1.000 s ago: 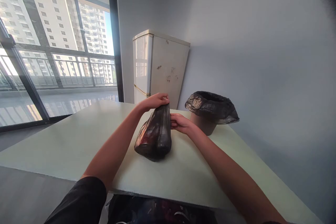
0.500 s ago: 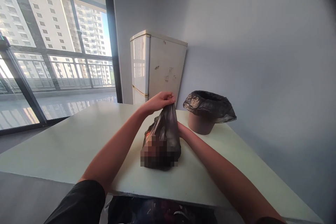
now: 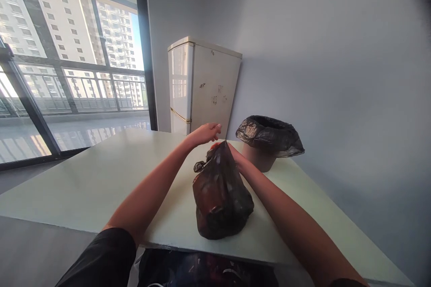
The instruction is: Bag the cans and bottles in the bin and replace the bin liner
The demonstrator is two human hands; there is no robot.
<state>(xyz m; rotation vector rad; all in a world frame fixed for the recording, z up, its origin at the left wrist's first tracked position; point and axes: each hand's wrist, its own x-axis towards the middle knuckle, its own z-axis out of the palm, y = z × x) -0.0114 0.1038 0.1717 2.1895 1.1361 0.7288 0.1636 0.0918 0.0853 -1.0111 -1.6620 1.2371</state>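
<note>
A black plastic bag [image 3: 222, 197] with bulky contents stands on the table in front of me, drawn up to a peak; something reddish shows through its thin side. My right hand [image 3: 234, 153] is behind the bag's upper part, gripping it, with most of its fingers hidden by the plastic. Just above and left of the peak, my left hand [image 3: 206, 133] hangs off the bag, fingers loosely bent and thumb apart, nothing visible in it. A small twisted tuft of the plastic sticks out on the bag's left side.
A brown bin [image 3: 257, 157] lined with a black bag [image 3: 269, 136] stands at the table's right, by the grey wall. The pale green table [image 3: 101, 179] ends close to my body. Beyond it are a white fridge [image 3: 215, 85] and, to the left, glass sliding doors [image 3: 77, 80].
The bag has moved right and nearer to me and turned. My left hand, which was pinching its top, has come off it. My right hand has moved behind the bag.
</note>
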